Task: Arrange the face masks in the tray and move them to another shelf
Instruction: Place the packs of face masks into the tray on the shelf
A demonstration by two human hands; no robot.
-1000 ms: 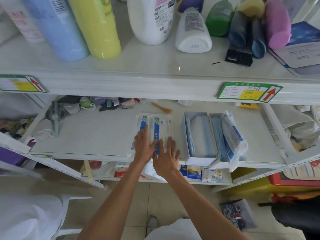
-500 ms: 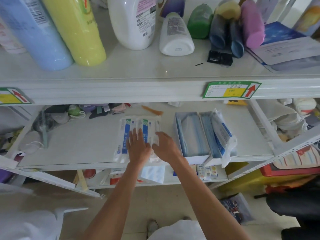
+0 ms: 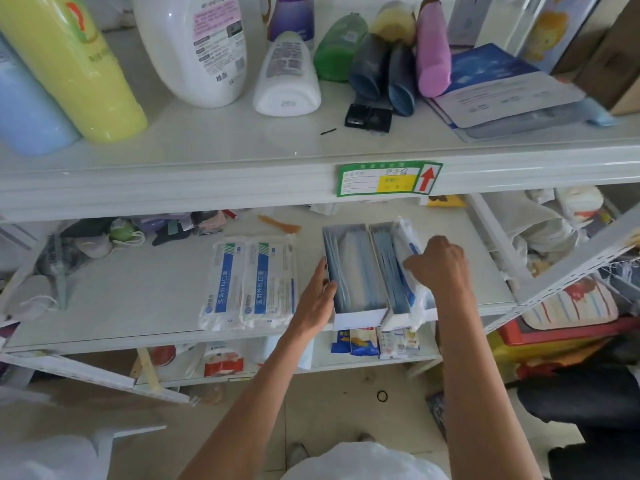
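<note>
Two sealed packs of face masks with blue stripes lie side by side on the middle shelf. To their right stand two open white trays of blue masks, the left tray and the right tray. A bagged mask pack leans in the right tray. My left hand rests flat against the left tray's outer wall, fingers apart. My right hand is closed on the bagged pack from above.
The upper shelf carries large bottles and a flat blue package. A price label hangs on its front edge. Small clutter lines the back left of the middle shelf. Snack packets sit on the shelf below.
Both hands left the two sealed packs and moved right. The left hand now touches the left tray's side and the right hand has closed on the bagged pack.
</note>
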